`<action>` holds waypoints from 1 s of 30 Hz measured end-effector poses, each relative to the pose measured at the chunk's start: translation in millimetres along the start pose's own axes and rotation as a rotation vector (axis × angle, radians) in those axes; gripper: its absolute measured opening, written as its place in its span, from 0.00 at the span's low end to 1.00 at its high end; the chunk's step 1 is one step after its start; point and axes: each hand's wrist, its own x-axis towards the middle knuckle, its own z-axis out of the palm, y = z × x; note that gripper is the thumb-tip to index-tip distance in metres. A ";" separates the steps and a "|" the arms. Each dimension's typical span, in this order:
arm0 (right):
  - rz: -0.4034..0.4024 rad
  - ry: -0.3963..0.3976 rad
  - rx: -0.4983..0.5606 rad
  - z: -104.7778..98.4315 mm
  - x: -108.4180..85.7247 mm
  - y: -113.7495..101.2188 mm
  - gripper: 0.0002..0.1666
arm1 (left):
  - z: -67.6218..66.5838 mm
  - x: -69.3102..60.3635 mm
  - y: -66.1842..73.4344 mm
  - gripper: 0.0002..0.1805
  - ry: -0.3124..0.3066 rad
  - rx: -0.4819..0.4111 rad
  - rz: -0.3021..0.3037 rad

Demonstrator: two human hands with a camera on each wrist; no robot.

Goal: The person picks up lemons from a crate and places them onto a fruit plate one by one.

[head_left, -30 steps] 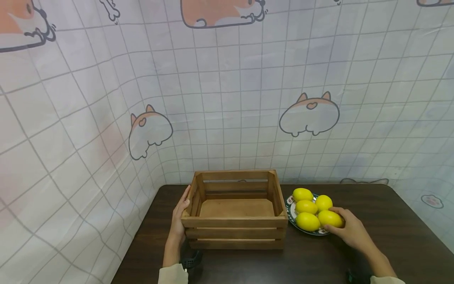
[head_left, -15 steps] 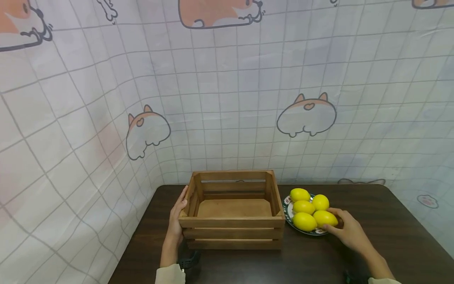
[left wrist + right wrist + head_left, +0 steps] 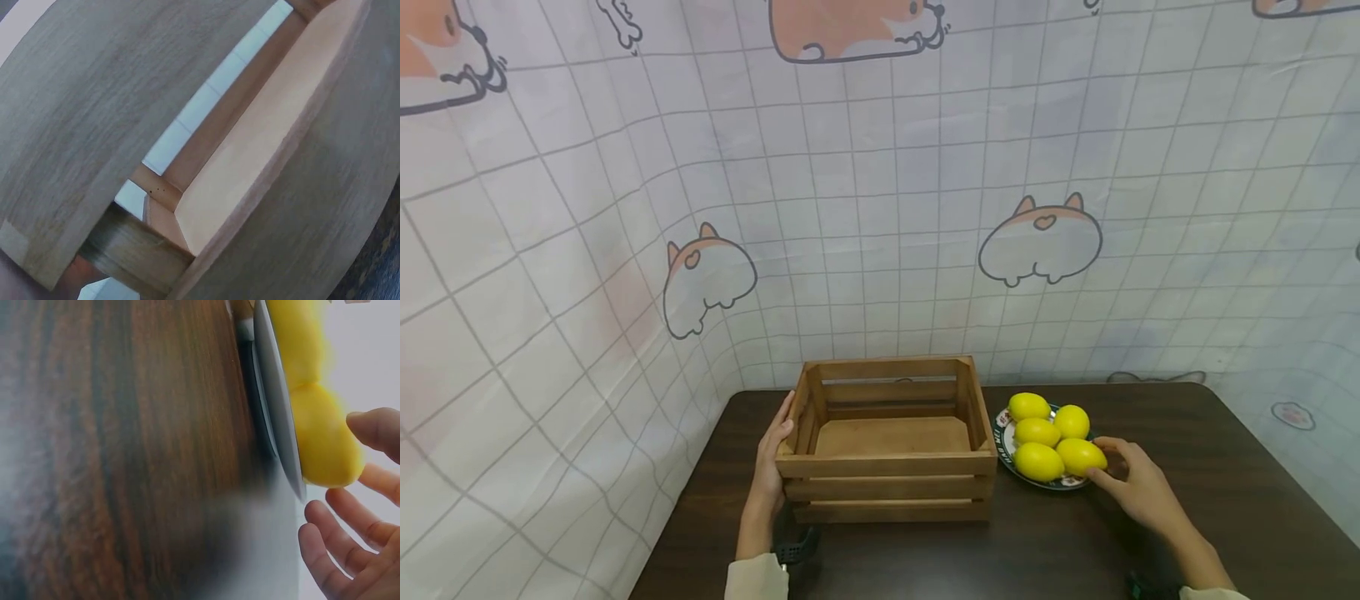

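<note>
A slatted wooden crate [image 3: 883, 489] stands upright on the table, its inner floor board visible from above. Along the crate's left side rests my left hand [image 3: 768, 467], fingers extended; close slats [image 3: 81, 112] fill the left wrist view. Right of the crate, a dark-rimmed patterned plate [image 3: 1002, 446] bears several yellow lemons. At the right end of the front-right lemon [image 3: 1081, 457] is my right hand [image 3: 1142, 490]. In the right wrist view its thumb and fingers are spread loosely about the end of this lemon [image 3: 325, 437], tips at or very near the peel.
The dark wooden table [image 3: 917, 562] extends in front of the crate and right of the plate. Behind and to the left hangs a white gridded cloth [image 3: 880, 275] with cartoon dogs. A black wrist strap [image 3: 797, 546] is on the left wrist.
The head view has shifted slightly, sliding everything a little left. My right hand's fingers have drawn back slightly from the front-right lemon, which stays on the plate. The left hand keeps its place.
</note>
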 end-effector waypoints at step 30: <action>-0.182 0.036 -0.090 -41.4 16.1 -30.6 0.29 | -51.6 5.9 54.8 0.30 -0.053 0.800 0.025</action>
